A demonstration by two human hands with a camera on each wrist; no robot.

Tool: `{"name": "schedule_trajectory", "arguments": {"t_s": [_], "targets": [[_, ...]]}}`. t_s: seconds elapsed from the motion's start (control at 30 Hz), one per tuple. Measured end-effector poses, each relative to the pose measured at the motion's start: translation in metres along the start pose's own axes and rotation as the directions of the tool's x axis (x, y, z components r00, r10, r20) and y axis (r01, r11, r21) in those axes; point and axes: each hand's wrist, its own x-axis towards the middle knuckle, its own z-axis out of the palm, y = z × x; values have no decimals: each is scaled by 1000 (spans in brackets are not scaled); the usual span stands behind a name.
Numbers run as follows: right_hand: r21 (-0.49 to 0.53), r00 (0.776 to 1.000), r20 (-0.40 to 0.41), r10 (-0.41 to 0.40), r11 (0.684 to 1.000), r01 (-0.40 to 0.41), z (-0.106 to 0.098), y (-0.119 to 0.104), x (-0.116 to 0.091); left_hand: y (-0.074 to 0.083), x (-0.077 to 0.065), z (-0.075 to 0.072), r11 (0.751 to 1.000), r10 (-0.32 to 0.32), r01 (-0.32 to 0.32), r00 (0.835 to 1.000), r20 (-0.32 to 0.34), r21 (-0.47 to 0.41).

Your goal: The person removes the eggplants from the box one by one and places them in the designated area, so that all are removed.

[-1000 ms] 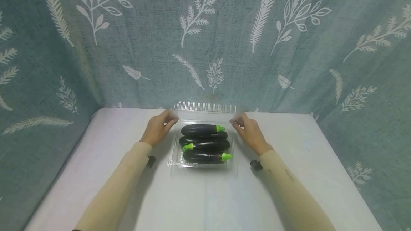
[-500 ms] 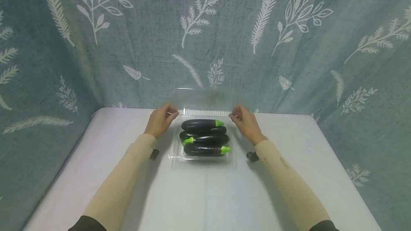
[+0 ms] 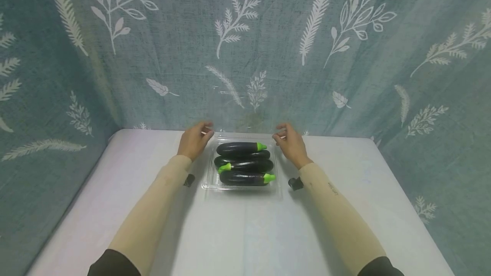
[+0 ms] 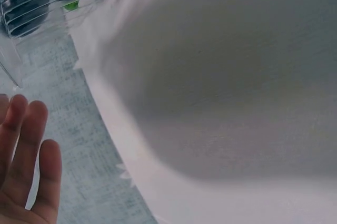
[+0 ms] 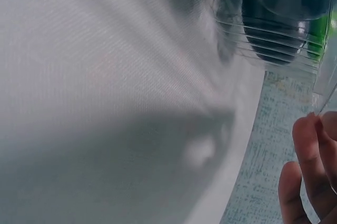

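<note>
Several dark eggplants (image 3: pixel 245 177) with green stems lie heaped in a clear plastic clamshell box (image 3: pixel 209 187) on the table. Its see-through lid (image 3: pixel 227 93) stands raised at the back, faint against the curtain. Beside the left end of the hinge is my left hand (image 3: pixel 194 139), thumb and fingers apart; in the left wrist view its fingers (image 4: pixel 32 129) are nearly straight, close to a plastic corner. My right hand (image 3: pixel 289 142) mirrors it at the other end. A fingertip (image 5: pixel 305 129) there meets the plastic corner in the right wrist view. Both thumbs are hidden in the wrist views.
A white-covered table (image 3: pixel 245 229) carries the box near its back edge. Green leaf-patterned curtain (image 3: pixel 184 33) hangs close behind and along both sides. A small dark device (image 3: pixel 295 183) sits at each wrist.
The lid now reaches higher against the curtain. The box has shifted slightly away from me. My fingertips were closer together before and now stand more apart.
</note>
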Motion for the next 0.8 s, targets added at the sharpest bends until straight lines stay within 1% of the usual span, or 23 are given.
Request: {"name": "schedule_trajectory", "arguments": {"t_s": [0.1, 0.23, 0.33, 0.43, 0.63, 0.8], "targets": [[-15, 1000, -9, 16, 1000, -16, 1, 0, -1, 3, 2, 0, 1000, -1, 1, 1000, 18, 31], [-47, 1000, -11, 20, 999, -20, 1, -1, -1, 6, 3, -2, 997, -18, 15, 999, 45, 72], [-61, 1000, 2, 31, 998, -31, 1, -2, -2, 8, 2, -3, 995, -40, 33, 996, 75, 97], [-76, 999, 14, 42, 996, -41, -1, -1, -2, 8, 3, -5, 993, -46, 34, 994, 98, 112], [-83, 999, 31, 36, 996, -34, -5, 4, -2, 8, 1, -14, 993, -65, 55, 993, 96, 107], [-70, 999, 18, 36, 997, -35, -13, 12, -7, 7, -2, -21, 994, -59, 51, 995, 76, 92]]}}
